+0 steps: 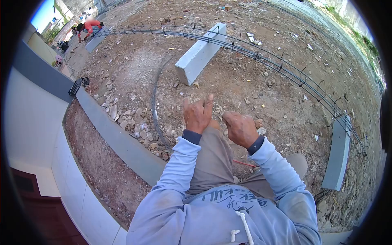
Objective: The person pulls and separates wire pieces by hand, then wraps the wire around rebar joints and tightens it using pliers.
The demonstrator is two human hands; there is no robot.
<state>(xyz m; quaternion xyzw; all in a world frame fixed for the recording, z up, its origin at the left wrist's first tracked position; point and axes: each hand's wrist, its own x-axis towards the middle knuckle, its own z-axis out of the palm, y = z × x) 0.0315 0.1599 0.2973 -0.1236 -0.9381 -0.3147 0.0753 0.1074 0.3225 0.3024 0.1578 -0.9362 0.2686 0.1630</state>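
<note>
My left hand is raised over my lap, back toward me, its thumb stretched up and its other fingers curled. Close by on the right, my right hand is closed, knuckles up. Whatever either hand holds, if anything, is hidden or too thin to make out. Beyond my hands, a long cage of steel rebar with wire stirrups lies across a pale block. Its right end rests on another pale block.
A dark bent rod or hose curves over the rubble on my left. Broken stones lie along a low grey kerb. A thin red object is between my legs. Another person crouches at the rebar's far end.
</note>
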